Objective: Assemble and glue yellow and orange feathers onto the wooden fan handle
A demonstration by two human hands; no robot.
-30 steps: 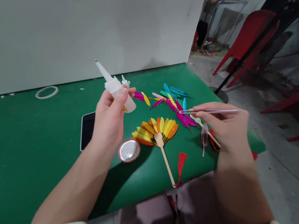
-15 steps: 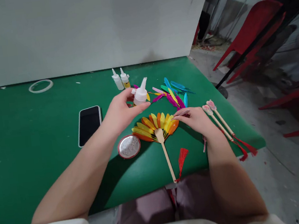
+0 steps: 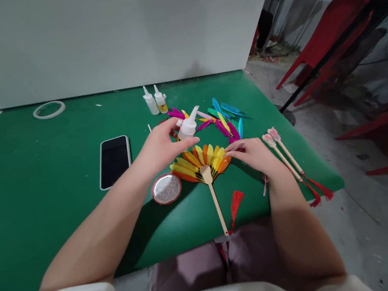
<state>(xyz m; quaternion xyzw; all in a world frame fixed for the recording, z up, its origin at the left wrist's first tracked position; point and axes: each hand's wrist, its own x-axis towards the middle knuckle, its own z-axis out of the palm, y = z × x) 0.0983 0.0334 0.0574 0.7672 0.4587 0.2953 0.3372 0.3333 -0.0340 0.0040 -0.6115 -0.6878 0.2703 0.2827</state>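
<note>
My left hand [image 3: 160, 147] is closed around a white glue bottle [image 3: 189, 127] with a pointed nozzle, tilted up to the right above the table. Below it lies a fan of yellow and orange feathers [image 3: 195, 157], set around a wooden handle [image 3: 216, 204] with a red tassel [image 3: 237, 202]. My right hand [image 3: 249, 153] is at the fan's right edge, thumb and fingers pinched together by the feather tips. A slim pinkish piece shows at those fingers; its kind is unclear. A round dish with a red rim [image 3: 166, 189] sits left of the fan.
Loose coloured feathers [image 3: 224, 120] lie behind the fan. Two small glue bottles [image 3: 155, 102] stand at the back. A phone [image 3: 114, 162] is at left, a clear ring [image 3: 49, 110] farther back. Two tasselled wooden sticks [image 3: 283, 153] lie at right, beyond them a red chair [image 3: 338, 38].
My left hand has moved slightly right and down with the glue bottle, which now leans more to the right. My right hand stays at the fan's edge. The view has shifted slightly.
</note>
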